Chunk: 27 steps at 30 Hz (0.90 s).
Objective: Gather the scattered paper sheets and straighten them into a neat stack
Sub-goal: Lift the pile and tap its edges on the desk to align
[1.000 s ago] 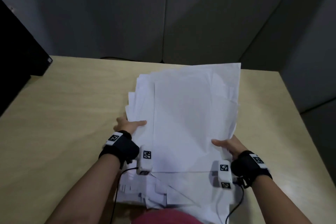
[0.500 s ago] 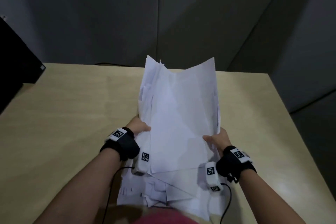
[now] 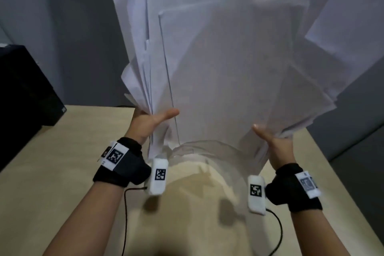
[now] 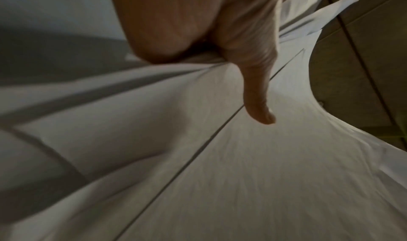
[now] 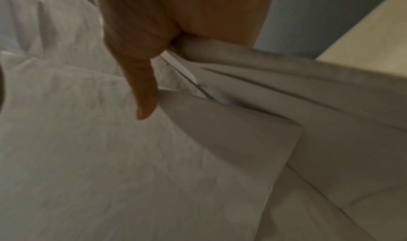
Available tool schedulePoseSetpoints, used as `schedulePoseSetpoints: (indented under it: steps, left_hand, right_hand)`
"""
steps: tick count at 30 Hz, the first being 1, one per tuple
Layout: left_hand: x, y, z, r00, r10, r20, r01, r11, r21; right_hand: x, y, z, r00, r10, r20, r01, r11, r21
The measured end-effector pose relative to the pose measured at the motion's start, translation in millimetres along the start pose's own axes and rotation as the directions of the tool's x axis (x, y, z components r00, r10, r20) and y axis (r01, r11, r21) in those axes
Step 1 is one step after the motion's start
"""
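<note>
Head view: paper sheets (image 3: pixel 218 68) now lifted upright, clear of bench (image 3: pixel 52 162), no longer flat a second ago. Left hand (image 3: pixel 148 123) and right hand (image 3: pixel 276 143) each grip clamped on side edges. Edges fanned; tapping square likely next.

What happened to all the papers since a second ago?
The papers went up: a second ago they lay on the table, and now both hands have lifted and tipped the bunch upright, off the table, its lower edge bowed. The left hand and right hand still grip the two sides. The sheets stay fanned out, not squared up yet.
</note>
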State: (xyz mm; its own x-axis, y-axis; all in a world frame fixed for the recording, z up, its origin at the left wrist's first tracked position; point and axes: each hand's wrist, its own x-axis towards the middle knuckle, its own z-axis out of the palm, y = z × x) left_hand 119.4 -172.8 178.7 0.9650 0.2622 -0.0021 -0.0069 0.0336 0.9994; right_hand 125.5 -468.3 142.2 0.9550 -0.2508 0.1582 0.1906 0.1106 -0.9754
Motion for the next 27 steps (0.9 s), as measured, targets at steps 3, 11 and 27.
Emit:
schedulePoseSetpoints:
  steps: [3,11,27]
  left_hand:
    - [-13,-36,-15,0.996,-0.09,0.02,0.089,0.996,0.022]
    - [-8,-78,-33,0.973,-0.185,0.137,0.182,0.983,0.034]
    - [-8,-69,-36,0.981,-0.091,0.171,0.088,0.996,0.027]
  right_hand:
    - [-15,33,-11,0.985,0.162,0.065,-0.163,0.986,0.012]
    - [-26,62,-34,0.884,0.402,0.237,-0.387,0.916,-0.111]
    - [-14,56,-30,0.922,0.316,0.224,-0.312,0.948,-0.056]
